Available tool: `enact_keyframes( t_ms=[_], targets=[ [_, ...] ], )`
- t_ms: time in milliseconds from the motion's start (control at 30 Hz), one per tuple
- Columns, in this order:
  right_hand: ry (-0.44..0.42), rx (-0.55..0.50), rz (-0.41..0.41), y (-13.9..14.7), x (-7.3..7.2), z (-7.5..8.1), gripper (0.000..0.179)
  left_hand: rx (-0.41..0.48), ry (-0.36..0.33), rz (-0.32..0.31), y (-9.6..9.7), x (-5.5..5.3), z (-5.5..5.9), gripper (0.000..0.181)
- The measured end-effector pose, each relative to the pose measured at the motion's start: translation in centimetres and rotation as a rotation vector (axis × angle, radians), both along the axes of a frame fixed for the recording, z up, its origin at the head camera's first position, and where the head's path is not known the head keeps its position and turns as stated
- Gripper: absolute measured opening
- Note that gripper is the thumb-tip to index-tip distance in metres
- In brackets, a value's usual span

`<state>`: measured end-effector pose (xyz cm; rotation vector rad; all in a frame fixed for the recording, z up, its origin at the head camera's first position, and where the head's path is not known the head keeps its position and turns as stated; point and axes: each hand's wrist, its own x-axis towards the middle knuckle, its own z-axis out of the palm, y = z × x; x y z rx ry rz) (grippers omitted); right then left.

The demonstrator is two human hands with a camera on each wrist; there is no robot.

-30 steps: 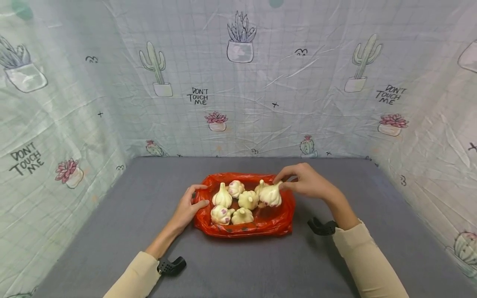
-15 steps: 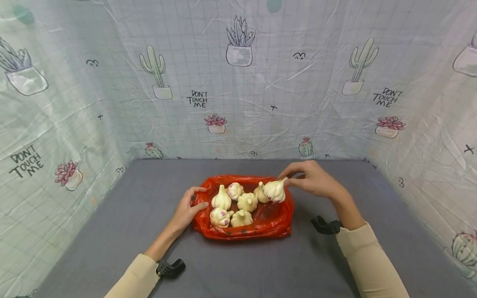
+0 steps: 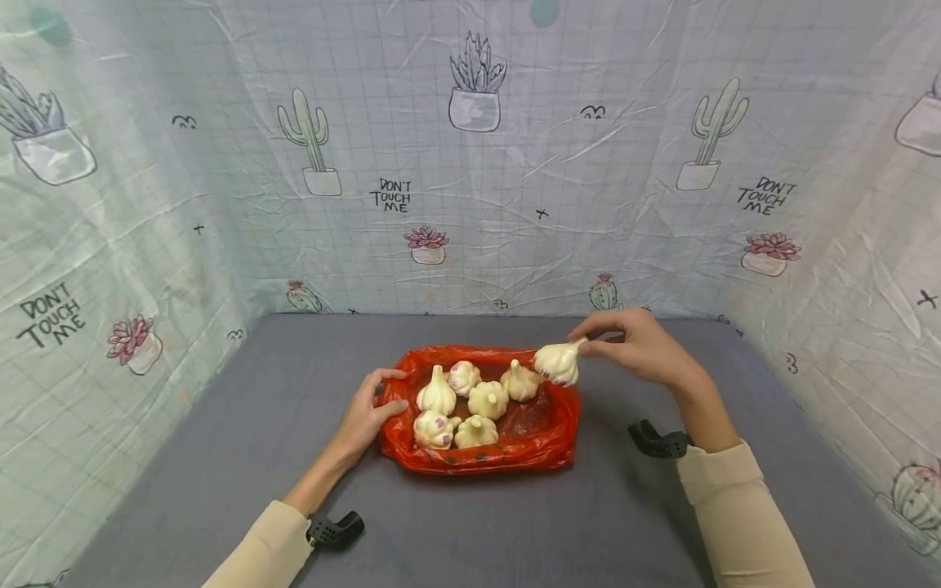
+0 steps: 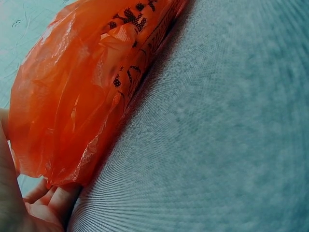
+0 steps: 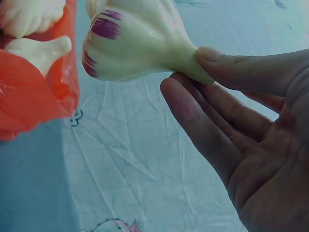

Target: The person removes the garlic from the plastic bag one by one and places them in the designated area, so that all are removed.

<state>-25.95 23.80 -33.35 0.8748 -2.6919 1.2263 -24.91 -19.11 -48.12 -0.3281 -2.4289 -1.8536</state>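
"DON'T TOUCH ME" is printed three times on the cloth [image 3: 485,184]: past the table's [image 3: 470,523] left edge, behind its far edge, and above its far right corner. The red bag's [image 4: 63,106] black print is illegible.

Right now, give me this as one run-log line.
left hand: grips red bag | right hand: pinches garlic bulb by stem | other bulbs: six visible, in bag

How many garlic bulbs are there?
7: one garlic bulb held by the right hand; six in the red plastic bag, two back, two middle, two front. Others may be hidden.
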Motion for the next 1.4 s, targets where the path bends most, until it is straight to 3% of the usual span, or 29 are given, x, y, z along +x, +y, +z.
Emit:
enact_keyframes(
  t_ms=[600, 967, 1400],
  targets=[
    [0.045, 0.024, -0.145, 2.9, 0.1, 0.9, 0.020, 0.031, -0.002, -0.015, 0.2, 0.1, 0.1, 0.044],
    [0.060, -0.034, -0.190, 4.4, 0.0, 0.2, 0.023, 0.032, -0.020, -0.015, 0.1, 0.1, 0.0, 0.042],
    [0.052, -0.001, -0.269, 5.3, -0.3, -0.1, 0.026, 0.036, -0.047, -0.002, 0.1, 0.2, 0.0, 0.042]
  ],
)
